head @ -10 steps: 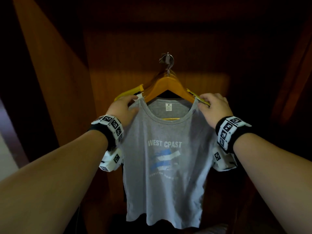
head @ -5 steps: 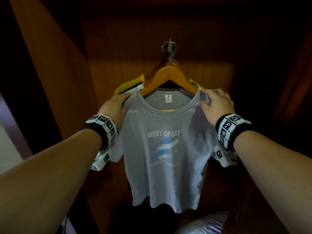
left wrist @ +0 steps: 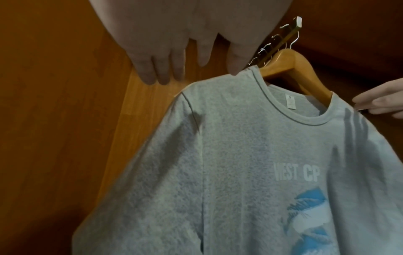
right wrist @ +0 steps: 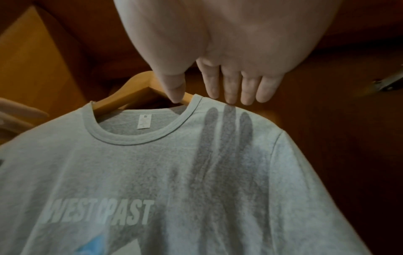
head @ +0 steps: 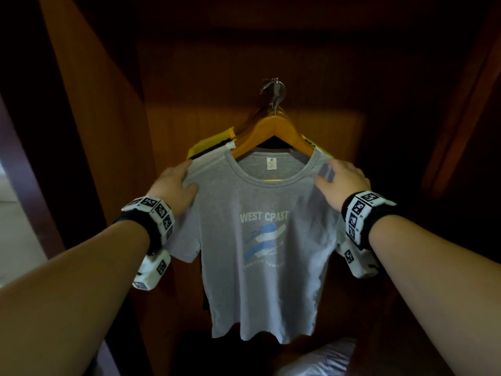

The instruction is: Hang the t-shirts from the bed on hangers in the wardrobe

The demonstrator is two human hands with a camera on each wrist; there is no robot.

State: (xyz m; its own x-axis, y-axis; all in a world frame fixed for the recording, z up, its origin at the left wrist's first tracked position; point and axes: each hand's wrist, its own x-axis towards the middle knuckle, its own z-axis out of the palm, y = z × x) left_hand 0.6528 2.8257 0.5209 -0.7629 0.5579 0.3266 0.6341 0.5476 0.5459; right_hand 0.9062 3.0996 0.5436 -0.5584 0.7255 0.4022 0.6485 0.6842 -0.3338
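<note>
A grey t-shirt (head: 260,240) printed "WEST CPAST" hangs on a wooden hanger (head: 273,131) whose hook (head: 275,88) is on the wardrobe rail (left wrist: 290,32). My left hand (head: 179,183) lies with straight fingers over the shirt's left shoulder; in the left wrist view its thumb tip (left wrist: 235,70) touches the fabric by the collar. My right hand (head: 341,180) is over the right shoulder, fingers (right wrist: 229,93) straight with tips at the seam and the thumb against the hanger (right wrist: 135,86). Neither hand grips anything.
Behind the grey shirt hang more garments on hangers, one yellow (head: 211,142). The wardrobe's wooden side wall (head: 103,131) stands close on the left, a dark panel on the right. A pale bundle (head: 320,359) lies low at the front right.
Both hands have let go of the shirt's shoulders and straightened their fingers, sliding slightly outward. The shirt now hangs smooth on its hanger.
</note>
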